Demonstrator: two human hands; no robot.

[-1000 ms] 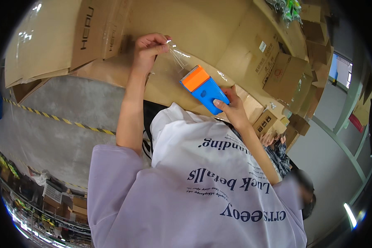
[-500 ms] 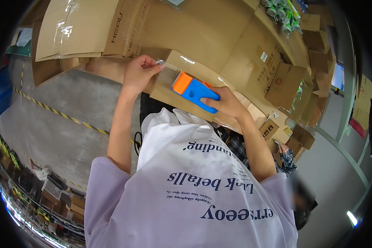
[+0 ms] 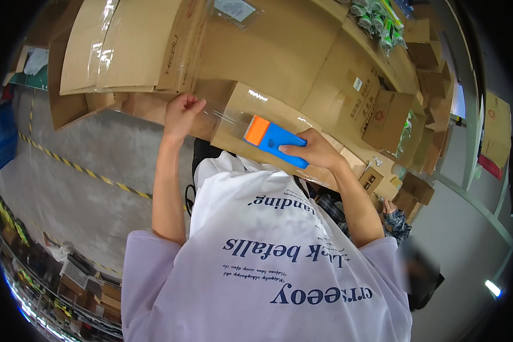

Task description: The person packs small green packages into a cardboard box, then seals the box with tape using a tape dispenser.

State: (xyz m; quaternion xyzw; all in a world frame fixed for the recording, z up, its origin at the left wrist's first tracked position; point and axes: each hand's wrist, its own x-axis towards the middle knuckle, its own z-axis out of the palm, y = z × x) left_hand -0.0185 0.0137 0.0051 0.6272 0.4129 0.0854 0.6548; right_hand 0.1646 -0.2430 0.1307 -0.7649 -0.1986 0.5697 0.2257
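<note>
Much of the view is filled by brown cardboard (image 3: 279,54). It is flanked at the left by a taped carton (image 3: 131,48) and at the right by a smaller open carton (image 3: 386,119). Over its near part, a blue-and-orange dispenser (image 3: 273,138) is grasped by the right hand (image 3: 313,149). Clear tape (image 3: 227,118) is pinched by the left hand (image 3: 182,114), stretched toward the dispenser.
</note>
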